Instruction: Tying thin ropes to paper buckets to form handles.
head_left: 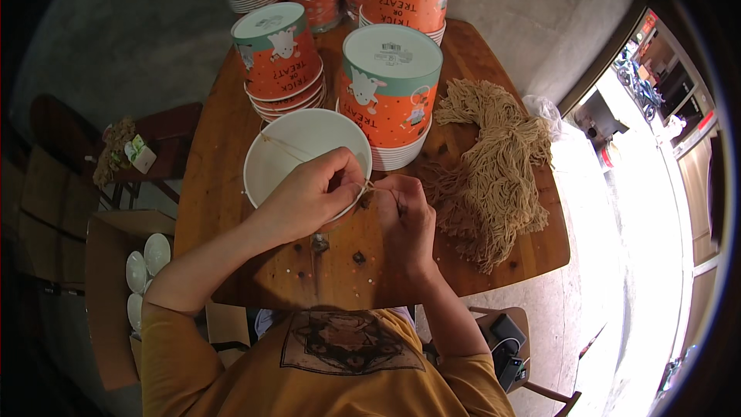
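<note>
A round paper bucket point(270, 158) with a white inside sits on the wooden table in front of me, its mouth facing up toward me. A thin tan cord point(287, 147) runs across its opening from the far left rim. My left hand point(320, 185) reaches over the bucket, thumb and fingers pinched on the cord at the right rim. Just right of the rim, my right hand point(407, 220) is closed with its fingertips on the same cord. Both hands' fingertips nearly meet there; whether the cord is knotted I cannot tell.
Upside-down orange and green bucket stacks point(390, 96) stand behind the bucket. A thick bundle of tan cords point(502, 162) lies at the right of the table point(309, 282). On the left below, a cardboard box point(108, 293) holds several white buckets. A chair point(519, 340) carries dark devices.
</note>
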